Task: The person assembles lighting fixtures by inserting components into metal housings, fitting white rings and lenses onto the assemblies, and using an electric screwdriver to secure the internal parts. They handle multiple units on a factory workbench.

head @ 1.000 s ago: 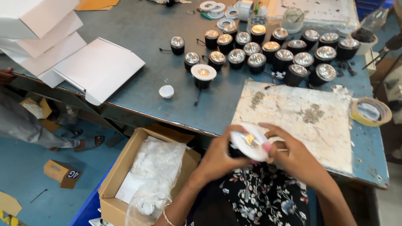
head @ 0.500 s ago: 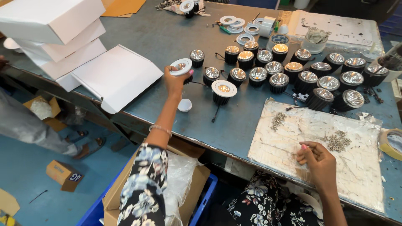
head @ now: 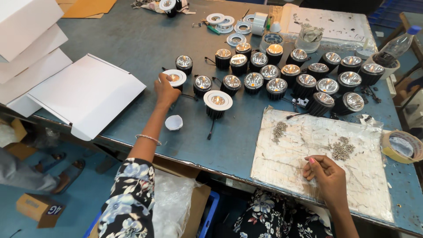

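The left hand (head: pixel 166 89) reaches across the blue-grey table (head: pixel 132 35) and rests its fingertips on a white-rimmed downlight (head: pixel 175 78) standing lens-up at the near left end of the group; the grip looks like a light pinch on the rim, though how firmly it is closed I cannot tell. The right hand (head: pixel 327 177) lies on the foil-covered board (head: pixel 304 145) near the table's front edge, fingers curled loosely, holding nothing that shows, with a small pile of screws (head: pixel 341 149) just beyond it. A second white-rimmed lamp (head: pixel 217 102) stands close by, its cable (head: pixel 211 128) trailing toward the front edge. In my judgement, the held lamp could tip if its own lead snags, and a sleeve could knock the loose white cap (head: pixel 173 122) off the table.
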